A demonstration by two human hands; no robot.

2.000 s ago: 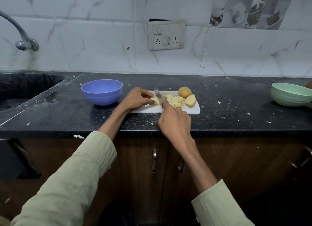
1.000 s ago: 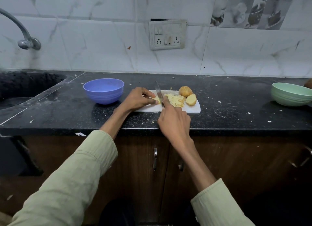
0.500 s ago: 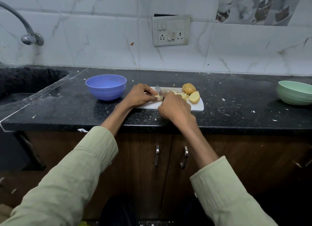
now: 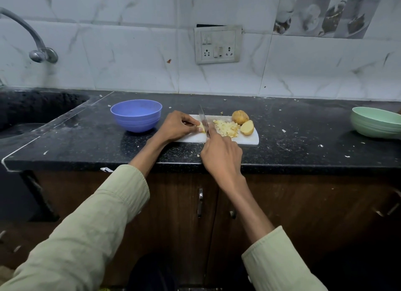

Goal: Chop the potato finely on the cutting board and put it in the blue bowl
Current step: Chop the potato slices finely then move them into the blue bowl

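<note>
A white cutting board [image 4: 247, 140] lies on the black counter. On it my left hand [image 4: 176, 126] pins a small yellow potato piece [image 4: 201, 129] with its fingertips. My right hand [image 4: 221, 155] grips a knife [image 4: 204, 121], blade pointing away and resting against that piece. A heap of chopped potato [image 4: 225, 128] sits just right of the blade. Further right on the board are a whole potato [image 4: 239, 117] and a cut half [image 4: 247, 127]. The blue bowl [image 4: 136, 115] stands left of the board, with nothing visible inside.
A green bowl [image 4: 376, 122] stands at the counter's far right. The sink [image 4: 32, 108] and tap [image 4: 32, 39] are on the left. A socket plate [image 4: 218, 44] is on the tiled wall. Potato scraps are scattered over the counter [image 4: 303, 138]. Cabinet doors are below.
The knife has kept working up and down on the piece under my left fingers, and the chopped heap shows again beside the blade. The view shifted slightly.
</note>
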